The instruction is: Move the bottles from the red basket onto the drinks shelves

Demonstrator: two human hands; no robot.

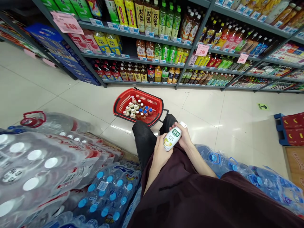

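Above my lap I hold a white soy milk bottle point(173, 136) with a white cap and a green label patch, tilted with its cap up and to the right. My left hand point(161, 148) grips its lower end. Round the upper part, near the cap, my right hand point(184, 136) is closed. On the floor just beyond my knees stands a red shopping basket point(118, 100) with a black handle. Inside it several small bottles point(134, 109) with white, blue and brown caps stand upright in rows.
Shelves of bottled drinks point(147, 19) with price tags line the far side. At my left are shrink-wrapped packs of water point(106, 193) and large clear bottles point(61, 122). To the right lie big blue-tinted water jugs point(251, 177) and red cartons point(294, 128).
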